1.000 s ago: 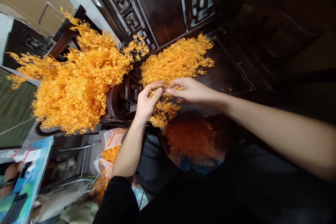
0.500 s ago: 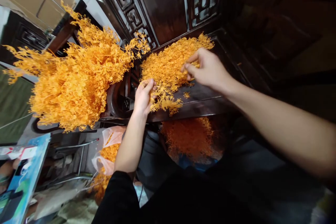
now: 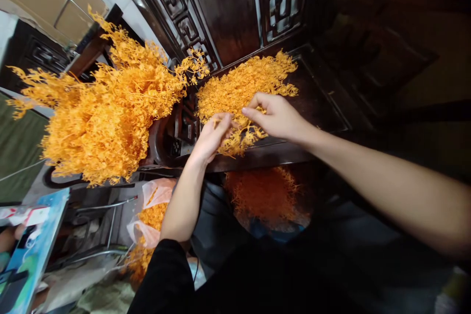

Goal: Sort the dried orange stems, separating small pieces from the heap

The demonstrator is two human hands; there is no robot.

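My left hand [image 3: 214, 138] is closed on a bunch of orange plastic sprigs [image 3: 235, 146], which fan out below its fingers over the front edge of a dark wooden bench [image 3: 312, 100]. Close by on the right, my right hand [image 3: 274, 117] has thumb and fingers drawn together in a pinch; whatever is between them is too small or hidden to make out. Behind both hands a flat pile of loose orange sprigs [image 3: 243, 81] lies on the bench seat, against its carved back.
A big bushy heap of orange sprigs [image 3: 99, 122] rests over the bench arm at left. Beneath the seat sits a darker orange mass [image 3: 263, 191]. Plastic bags [image 3: 156, 191] with orange pieces stand low at left, near a blue table [image 3: 44, 235] with a person beside it.
My right hand has moved from above the pile down and left, close to my left hand. My left hand has shifted slightly right with the sprigs.
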